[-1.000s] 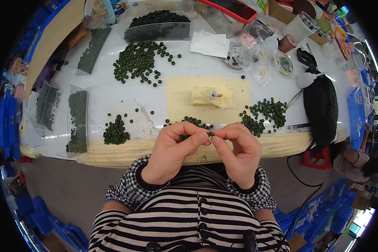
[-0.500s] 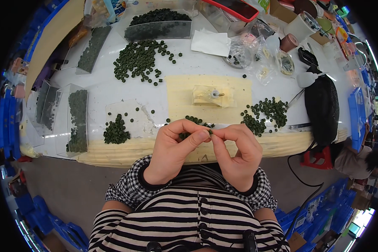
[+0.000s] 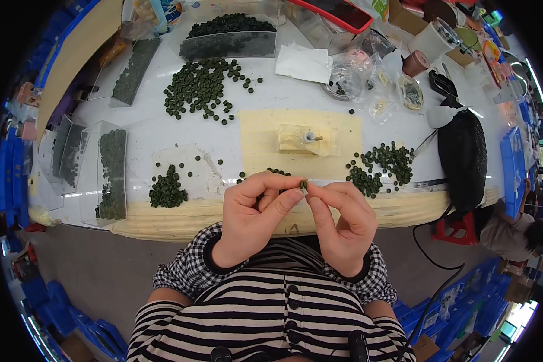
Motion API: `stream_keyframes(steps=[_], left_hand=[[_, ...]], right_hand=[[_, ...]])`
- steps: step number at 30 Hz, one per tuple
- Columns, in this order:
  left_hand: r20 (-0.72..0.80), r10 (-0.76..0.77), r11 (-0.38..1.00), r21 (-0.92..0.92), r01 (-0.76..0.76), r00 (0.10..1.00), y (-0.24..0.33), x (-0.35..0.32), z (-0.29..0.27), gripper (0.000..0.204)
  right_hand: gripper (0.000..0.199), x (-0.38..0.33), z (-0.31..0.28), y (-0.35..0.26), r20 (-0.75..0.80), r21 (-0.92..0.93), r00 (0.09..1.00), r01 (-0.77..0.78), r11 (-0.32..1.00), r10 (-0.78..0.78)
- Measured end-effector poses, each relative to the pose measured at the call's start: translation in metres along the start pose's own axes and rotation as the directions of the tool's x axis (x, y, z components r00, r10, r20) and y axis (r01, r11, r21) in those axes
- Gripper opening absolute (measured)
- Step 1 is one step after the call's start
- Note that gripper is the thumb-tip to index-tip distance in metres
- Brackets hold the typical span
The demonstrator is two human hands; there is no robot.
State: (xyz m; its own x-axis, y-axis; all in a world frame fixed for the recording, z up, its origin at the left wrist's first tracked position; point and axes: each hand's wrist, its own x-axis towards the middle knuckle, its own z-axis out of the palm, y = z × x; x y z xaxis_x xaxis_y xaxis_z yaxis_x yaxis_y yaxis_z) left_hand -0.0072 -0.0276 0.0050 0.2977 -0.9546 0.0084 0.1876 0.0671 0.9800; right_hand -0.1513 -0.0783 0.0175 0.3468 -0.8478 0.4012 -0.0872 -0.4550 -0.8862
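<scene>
Between the fingertips of both hands is a small dark green round piece [image 3: 303, 184], held above the table's near edge. My left hand [image 3: 254, 202] pinches it from the left, and my right hand [image 3: 342, 211] pinches it from the right. Both hands are closed on it, and the fingers partly cover it. A small pile of green pieces [image 3: 277, 171] lies just behind my left hand, mostly hidden by it. Farther back, a wrapped block with a short upright metal pin [image 3: 311, 137] sits on a yellow sheet [image 3: 259, 127].
Loose green pieces lie in heaps at left [image 3: 168, 190], right [image 3: 392, 164] and far left [image 3: 196, 87]. Clear bins [image 3: 228, 45] of such pieces stand at the back and left. A white paper [image 3: 301, 65], a phone [image 3: 338, 13] and a black mesh bag [image 3: 461, 151] lie beyond.
The green piece between my fingertips has turned and shows more above them. My left fingers have shifted slightly; both hands stay in nearly the same place.
</scene>
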Motion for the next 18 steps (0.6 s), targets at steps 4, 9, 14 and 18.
stream_keyframes(steps=[4,9,14,18], left_hand=[[0.011,0.158,0.974,0.164,-0.157,0.987,-0.0007,0.0031,-0.0009,0.019],[-0.009,0.094,0.99,0.106,-0.093,0.996,0.0023,0.0012,-0.0006,0.018],[0.016,0.02,0.994,0.105,-0.022,1.0,0.0048,0.001,-0.0046,0.019],[0.012,0.089,0.985,0.15,-0.09,0.996,0.004,0.0026,-0.0048,0.021]], right_hand=[[0.023,0.0009,-0.0017,-0.0001,0.017,-0.002,0.999,0.032,0.999,-0.032],[0.026,0.0025,-0.0041,-0.0014,0.046,0.006,0.999,0.028,1.0,-0.029],[0.03,0.0018,-0.0072,0.0039,0.07,-0.02,0.994,0.091,0.996,-0.089],[0.031,0.0007,-0.0077,0.006,0.08,-0.023,0.991,0.105,0.994,-0.103]])
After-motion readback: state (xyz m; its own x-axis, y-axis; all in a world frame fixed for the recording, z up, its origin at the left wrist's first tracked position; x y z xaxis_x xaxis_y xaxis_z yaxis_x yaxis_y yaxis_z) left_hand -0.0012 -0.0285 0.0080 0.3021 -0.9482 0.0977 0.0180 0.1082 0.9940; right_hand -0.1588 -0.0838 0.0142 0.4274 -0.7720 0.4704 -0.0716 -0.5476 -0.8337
